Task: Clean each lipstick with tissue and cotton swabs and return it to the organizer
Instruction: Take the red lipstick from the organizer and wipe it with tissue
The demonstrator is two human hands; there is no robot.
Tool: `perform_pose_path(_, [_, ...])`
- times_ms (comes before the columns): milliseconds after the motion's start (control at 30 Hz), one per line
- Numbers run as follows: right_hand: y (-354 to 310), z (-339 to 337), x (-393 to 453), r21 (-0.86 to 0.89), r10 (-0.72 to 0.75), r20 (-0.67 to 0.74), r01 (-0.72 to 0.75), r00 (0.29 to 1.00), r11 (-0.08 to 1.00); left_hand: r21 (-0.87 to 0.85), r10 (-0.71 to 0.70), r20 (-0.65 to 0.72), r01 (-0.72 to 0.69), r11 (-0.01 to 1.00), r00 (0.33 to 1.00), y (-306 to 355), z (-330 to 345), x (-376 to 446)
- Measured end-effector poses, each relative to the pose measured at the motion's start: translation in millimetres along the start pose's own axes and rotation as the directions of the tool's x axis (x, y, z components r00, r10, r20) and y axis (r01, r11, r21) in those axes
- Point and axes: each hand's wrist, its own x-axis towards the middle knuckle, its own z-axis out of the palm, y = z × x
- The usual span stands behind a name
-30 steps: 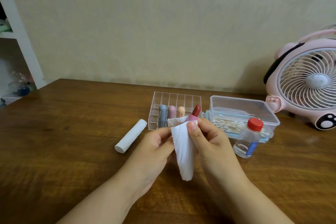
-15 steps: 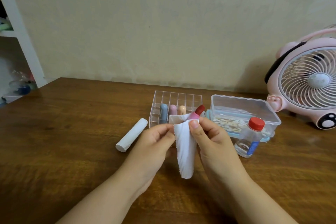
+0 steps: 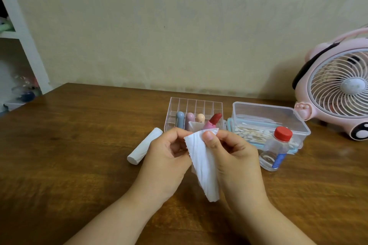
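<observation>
An open lipstick (image 3: 213, 121) with a red bullet and pink tube sticks up, tilted right, from between my hands. A white tissue (image 3: 203, 165) is wrapped round its lower part and hangs down. My right hand (image 3: 233, 157) pinches the tissue against the tube with thumb and fingers. My left hand (image 3: 167, 157) grips the tissue and the hidden base from the left. Behind them stands the clear organizer (image 3: 196, 105), with blue, mauve and peach lipsticks (image 3: 189, 118) in its front row.
A white tissue roll (image 3: 145, 146) lies on the wooden table (image 3: 79, 135) to the left. To the right are a clear box of cotton swabs (image 3: 266, 121), a small red-capped bottle (image 3: 275, 148), and a pink fan (image 3: 338, 89) at the back right.
The lipstick has tilted further to the right and shows more of its tube above the tissue. Both hands have shifted slightly as they work the tissue round it.
</observation>
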Motion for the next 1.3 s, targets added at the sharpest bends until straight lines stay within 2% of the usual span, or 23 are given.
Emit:
perform_pose_path(167, [7.1,-3.9,5.8,-0.142,-0.01,-0.037,0.005,0.999,0.99,0.005,-0.017,0.02,0.017,1.0,1.0,-0.7,2.2,-0.2])
perform_pose_path(300, [6.4,-12.0,11.2,-0.34,-0.079,-0.043,0.06,0.996,0.939,-0.005,-0.056,-0.05,0.056,0.998,0.997,-3.2,2.5,3.2])
perform_pose_path(367, [0.6,-19.4,14.9,-0.451,-0.142,-0.057,0.102,0.988,0.887,0.147,-0.076,-0.121,0.094,0.985,0.99,-6.7,-0.9,7.2])
perform_pose_path(433, [-6.5,-28.7,19.2,-0.525,-0.206,-0.079,0.135,0.975,0.841,0.357,-0.069,-0.179,0.13,0.925,0.982,-11.4,-5.5,11.5])
perform_pose_path(533, [-14.8,-42.4,25.2,-0.573,-0.237,-0.105,0.136,0.966,0.808,0.516,-0.048,-0.214,0.155,0.842,0.976,-21.7,-9.3,18.6])
perform_pose_path(700, [-13.4,-48.5,29.1,-0.642,-0.221,-0.069,0.127,0.973,0.756,0.602,-0.015,-0.222,0.149,0.785,0.975,-32.8,-5.0,23.0])
perform_pose_path(1067, [-4.2,-45.8,32.0,-0.737,-0.05,0.023,0.051,0.998,0.674,0.641,0.004,-0.236,0.152,0.752,0.972,-36.0,-2.9,24.0])
perform_pose_path(1167, [-0.9,-47.5,34.4,-0.757,-0.029,0.031,0.043,0.999,0.652,0.633,0.006,-0.278,0.179,0.753,0.96,-31.7,-1.5,20.5])
perform_pose_path(1233, [0.2,-49.1,35.2,-0.761,-0.018,0.033,0.037,0.999,0.648,0.669,0.06,-0.293,0.161,0.725,0.954,-26.6,-1.4,12.7])
perform_pose_path(1300, [-0.8,-49.9,35.4,-0.77,0.004,0.042,0.03,0.999,0.638,0.735,0.183,-0.217,0.037,0.677,0.959,-22.3,0.6,2.8])
